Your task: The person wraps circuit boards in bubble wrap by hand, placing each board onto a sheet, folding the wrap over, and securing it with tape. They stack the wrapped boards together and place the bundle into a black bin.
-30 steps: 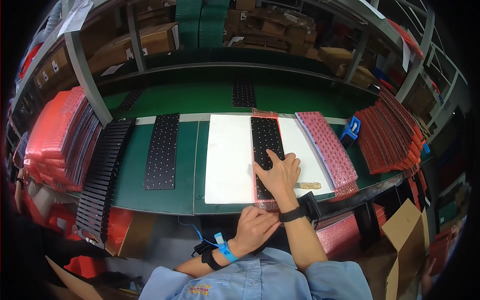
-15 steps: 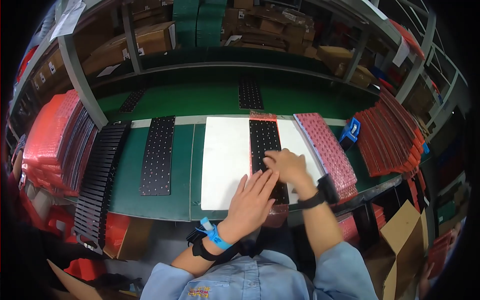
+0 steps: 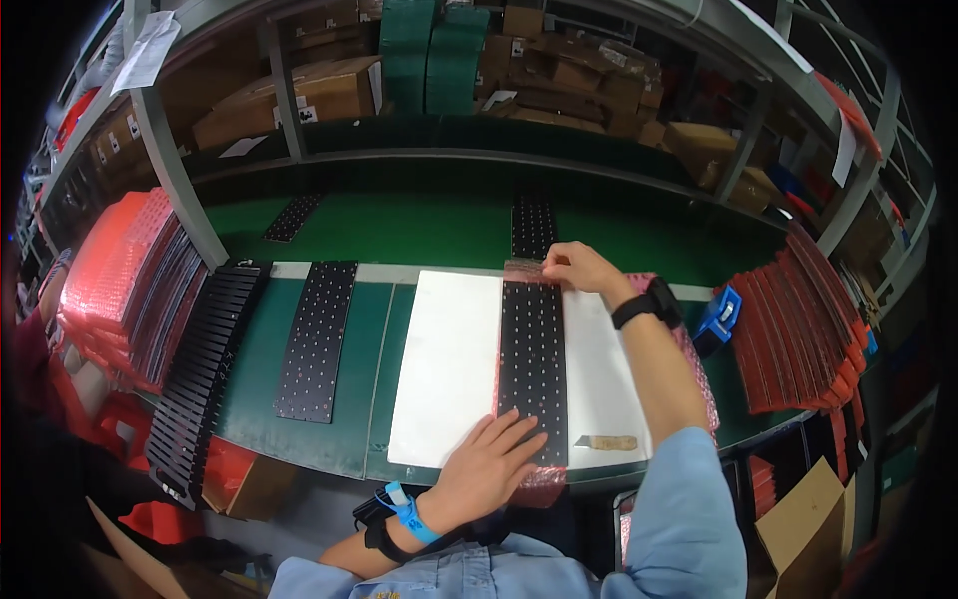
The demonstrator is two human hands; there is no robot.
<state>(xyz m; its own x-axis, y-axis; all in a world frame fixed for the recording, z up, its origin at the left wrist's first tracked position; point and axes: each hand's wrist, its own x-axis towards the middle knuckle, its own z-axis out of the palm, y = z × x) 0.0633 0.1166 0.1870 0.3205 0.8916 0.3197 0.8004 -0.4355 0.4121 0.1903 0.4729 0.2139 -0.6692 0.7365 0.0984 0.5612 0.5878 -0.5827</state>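
A black panel with rows of small pale dots [image 3: 532, 349] lies on pink bubble wrap [image 3: 542, 487], which sticks out past its near and far ends. Under both is a white board [image 3: 444, 369]. My left hand [image 3: 491, 461] rests with fingers spread on the panel's near left part. At the far end, my right hand [image 3: 581, 268] pinches the right edge of the wrap; the fingertips are partly hidden. On the white board, right of the panel, lies a short blade with a tan handle [image 3: 611, 442].
Another dotted panel [image 3: 317, 344] and a slotted black rack [image 3: 212, 369] lie to the left. Stacks of pink-wrapped panels stand at far left [image 3: 115, 290] and right [image 3: 788, 319]. A blue tape dispenser [image 3: 717, 317] stands near the right stack. More panels sit on the green conveyor [image 3: 409, 215].
My right hand has moved from the panel's middle to its far end. My left hand has shifted nearer, now flat on the panel. The blade has come into sight.
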